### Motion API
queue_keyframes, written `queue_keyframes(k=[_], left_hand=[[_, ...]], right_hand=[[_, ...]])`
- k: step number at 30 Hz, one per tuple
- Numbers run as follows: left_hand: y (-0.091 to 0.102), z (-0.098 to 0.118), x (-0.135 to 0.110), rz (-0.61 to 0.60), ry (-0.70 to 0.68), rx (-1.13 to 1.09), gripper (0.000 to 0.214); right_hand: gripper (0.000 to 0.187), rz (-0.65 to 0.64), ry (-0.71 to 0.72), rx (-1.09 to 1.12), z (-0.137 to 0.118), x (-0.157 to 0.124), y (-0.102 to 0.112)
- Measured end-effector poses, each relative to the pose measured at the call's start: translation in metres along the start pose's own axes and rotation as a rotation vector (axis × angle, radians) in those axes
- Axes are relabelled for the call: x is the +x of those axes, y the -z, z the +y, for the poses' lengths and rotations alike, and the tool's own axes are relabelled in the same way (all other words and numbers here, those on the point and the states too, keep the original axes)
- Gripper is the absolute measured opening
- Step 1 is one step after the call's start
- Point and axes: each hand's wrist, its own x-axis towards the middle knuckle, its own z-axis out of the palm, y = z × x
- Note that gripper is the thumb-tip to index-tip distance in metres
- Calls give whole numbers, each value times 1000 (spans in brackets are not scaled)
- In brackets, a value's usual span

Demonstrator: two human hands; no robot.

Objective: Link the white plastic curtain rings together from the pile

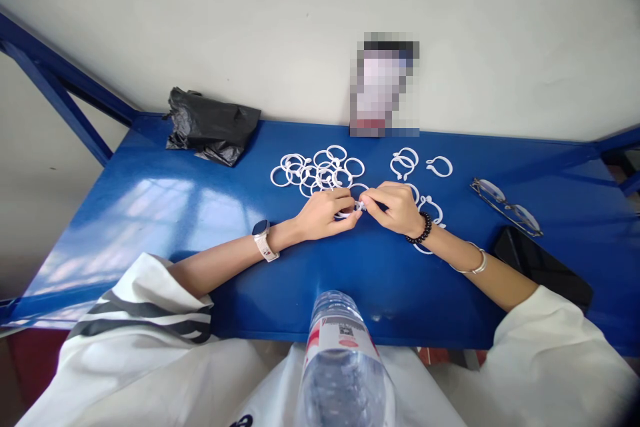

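A broad pale wall (250,20) backs the scene, and against it runs a glossy blue desk (280,293), window light glaring off its left end. Up front, a clear plastic bottle with a red-and-white label (343,373) rises before the middle of the near edge; what it rests on, I can't tell. Over to the far left corner, a crumpled black plastic bag (213,125) lies by the far edge. Right of that edge's middle, an upright rectangular object (384,83), blurred into blocks, leans at the wall.

Now the hands! The left hand (327,213) has thumb and forefinger almost closed, pinching a thin white ring (360,205) over the desk's middle. The right hand (400,207) meets it fingertip to fingertip, thumb and forefinger pressed on the ring's small end piece, its other fingers curled in.

Toward the right edge, a flat black phone (543,267) lies beside the right forearm, with thin-framed clear glasses (506,205) just beyond, towards the far edge. Beyond the left hand sits an overlapping heap of white rings (325,177); a looser scatter of white rings (451,167) spreads around the right hand, one lying apart on the right.
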Motion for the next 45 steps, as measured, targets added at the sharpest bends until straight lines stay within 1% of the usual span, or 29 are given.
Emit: queue_keyframes(k=[4, 10, 14, 17, 21, 27, 32, 45], left_hand=[[0, 0, -1, 34, 5, -4, 35], [-1, 0, -2, 139, 36, -42, 28], [-1, 1, -1, 208, 114, -61, 23], [-1, 1, -1, 232, 169, -14, 21], [-3, 1, -1, 217, 166, 88, 19], [-4, 0, -1, 142, 143, 209, 16], [-3, -1, -1, 130, 123, 222, 14], [-3, -1, -1, 144, 135, 207, 10]], right_hand=[[30, 10, 0, -9, -1, 1, 1], [29, 54, -18, -62, -2, 1, 0], [30, 79, -35, -61, -1, 0, 0], [30, 85, -50, -43, -1, 0, 0], [30, 103, -45, -34, -2, 0, 0], [32, 106, -42, -34, -1, -1, 0], [30, 125, -17, -17, -2, 0, 1], [29, 142, -18, -10, -1, -1, 0]])
